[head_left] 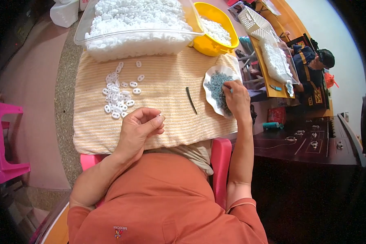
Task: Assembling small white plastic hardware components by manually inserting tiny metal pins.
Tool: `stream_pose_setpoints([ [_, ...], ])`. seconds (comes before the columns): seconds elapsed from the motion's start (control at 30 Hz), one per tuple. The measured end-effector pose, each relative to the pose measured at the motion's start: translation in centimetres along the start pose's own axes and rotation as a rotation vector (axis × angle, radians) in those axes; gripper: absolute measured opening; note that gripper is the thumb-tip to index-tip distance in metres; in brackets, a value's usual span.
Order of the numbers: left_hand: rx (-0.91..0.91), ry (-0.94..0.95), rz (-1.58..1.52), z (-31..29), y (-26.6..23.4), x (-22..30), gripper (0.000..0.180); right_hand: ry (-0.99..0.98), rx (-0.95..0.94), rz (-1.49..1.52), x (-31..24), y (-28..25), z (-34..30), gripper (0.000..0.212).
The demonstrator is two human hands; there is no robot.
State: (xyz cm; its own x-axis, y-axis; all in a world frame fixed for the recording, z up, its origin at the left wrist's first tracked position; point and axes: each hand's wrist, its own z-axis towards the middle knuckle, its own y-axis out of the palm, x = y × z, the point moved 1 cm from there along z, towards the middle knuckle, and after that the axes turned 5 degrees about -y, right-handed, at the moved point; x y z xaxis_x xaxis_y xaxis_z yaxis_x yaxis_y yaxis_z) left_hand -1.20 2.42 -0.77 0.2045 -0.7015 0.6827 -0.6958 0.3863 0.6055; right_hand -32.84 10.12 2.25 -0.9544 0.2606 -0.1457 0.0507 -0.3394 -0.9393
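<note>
My left hand (140, 127) hovers over the near part of the towel-covered table with thumb and forefinger pinched together. A bit of white shows at the fingertips, seemingly one of the small white plastic pieces, mostly hidden by the fingers. To the right, my right hand (238, 99) reaches into a white wavy-rimmed dish (209, 103) of small grey-blue pieces (216, 83). Its fingers are closed among them, and what they grip is hidden. A loose pile of white oval two-holed pieces (114, 97) lies beyond my left hand. Between pile and dish rests a thin dark curved strip (191, 100).
A clear plastic tub (138, 42) heaped with white pieces stands at the far edge, beside a yellow basin (210, 48) holding more. Another person (307, 65) sits at the right by a second tub (277, 61). A pink stool (6, 142) stands left.
</note>
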Motion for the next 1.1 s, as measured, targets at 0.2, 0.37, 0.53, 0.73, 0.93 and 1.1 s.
stream_pose_setpoints([
  [0.2, -0.003, 0.007, -0.002, 0.0, 0.1, 0.1, 0.015, 0.048, 0.020, 0.028, 0.1, 0.4, -0.2, 0.011],
  [0.37, -0.002, 0.008, 0.000, 0.1, 0.1, 0.0, 0.015, -0.009, 0.107, 0.140, 0.4, 0.4, -0.7, 0.011],
  [0.53, 0.014, -0.007, 0.013, 0.1, 0.0, -0.2, 0.015, 0.037, 0.136, 0.235, 0.2, 0.5, -1.3, 0.011],
  [0.73, 0.005, 0.001, 0.011, 0.2, 0.0, -0.3, 0.014, 0.111, 0.145, 0.333, -0.4, 0.0, -1.7, 0.011],
  [0.93, -0.006, 0.004, 0.009, 0.2, 0.1, -0.3, 0.013, 0.175, 0.124, 0.378, -0.8, -0.4, -1.9, 0.014],
  [1.1, -0.018, 0.007, 0.004, 0.1, 0.1, -0.3, 0.012, 0.263, 0.080, 0.458, -2.4, -1.1, -2.1, 0.016],
])
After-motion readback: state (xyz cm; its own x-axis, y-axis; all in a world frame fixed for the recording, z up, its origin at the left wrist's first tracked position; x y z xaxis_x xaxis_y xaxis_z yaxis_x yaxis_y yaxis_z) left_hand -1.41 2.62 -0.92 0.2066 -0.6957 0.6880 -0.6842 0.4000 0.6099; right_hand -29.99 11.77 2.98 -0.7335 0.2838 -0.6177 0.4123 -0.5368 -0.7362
